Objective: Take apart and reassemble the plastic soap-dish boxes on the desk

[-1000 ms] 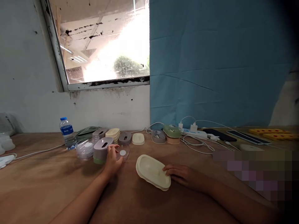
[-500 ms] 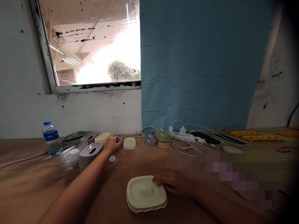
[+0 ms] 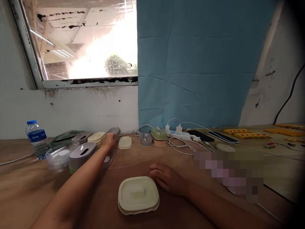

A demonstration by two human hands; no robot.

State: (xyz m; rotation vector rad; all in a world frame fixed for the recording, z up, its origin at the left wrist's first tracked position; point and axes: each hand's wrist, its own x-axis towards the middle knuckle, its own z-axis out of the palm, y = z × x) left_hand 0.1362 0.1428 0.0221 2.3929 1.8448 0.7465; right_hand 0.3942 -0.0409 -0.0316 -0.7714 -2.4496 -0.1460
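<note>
My left hand (image 3: 108,142) reaches to the back of the table, its fingers closed on a grey plastic lid (image 3: 113,131) that is tilted up off the surface. The forearm hides part of a clear plastic piece (image 3: 109,160) beneath it. In front of me lies a cream rectangular lid (image 3: 138,192) with a raised middle and a wavy lower rim. Just beyond its right corner my right hand (image 3: 166,178) rests on the table, fingers curled together, with nothing visible in them. Close to my left hand is a stack of cream lids (image 3: 96,137).
Grey slotted boxes (image 3: 83,152), clear containers (image 3: 62,156) and a water bottle (image 3: 37,140) stand on the left. Farther back are a single cream lid (image 3: 125,142), a grey box (image 3: 145,139) and a green-topped box (image 3: 159,133). Cables, a power strip (image 3: 180,135) and phones (image 3: 222,137) lie to the right.
My left hand has raised and tilted the grey lid. My right hand has come off the cream lid's edge. The whole view has shifted a little to the right.
</note>
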